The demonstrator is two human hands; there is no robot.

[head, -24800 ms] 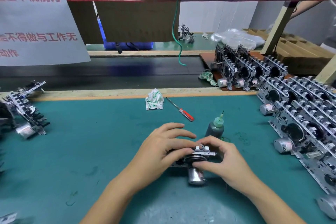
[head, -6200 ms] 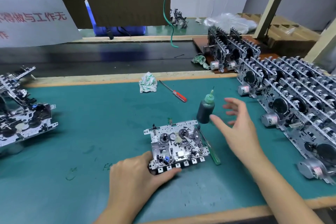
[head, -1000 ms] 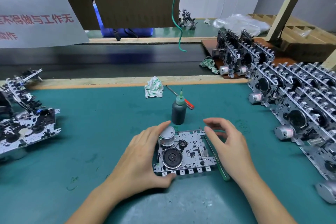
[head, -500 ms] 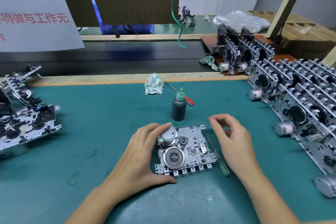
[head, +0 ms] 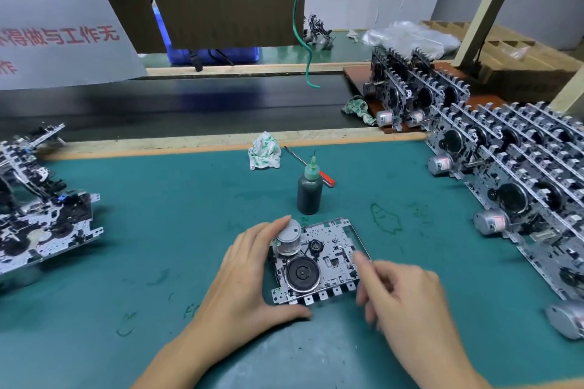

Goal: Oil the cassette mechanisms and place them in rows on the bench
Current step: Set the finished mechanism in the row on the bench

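A cassette mechanism (head: 313, 262) is seen flat on the green table (head: 158, 215), motor and flywheel side up, just in front of the dark oil bottle (head: 309, 189). It is braced by the left hand (head: 249, 281) — fingers curled along its left edge by the motor, thumb under its near corner. Half a second earlier the right hand (head: 407, 303) was poised with a loose pinch above the mechanism's right edge; it has now dropped to the near right corner, where it is blurred by motion. Its fingers look curled, but whether the thin tool (head: 360, 240) lying along the right edge has been pinched cannot be told. The green handle visible before is now covered by the hand, so a pick-up of the tool is judged likely — the step before this face is worked on. Finished units stand in rows (head: 505, 174) at the right; a pile of other mechanisms (head: 41, 221) waits at the left.
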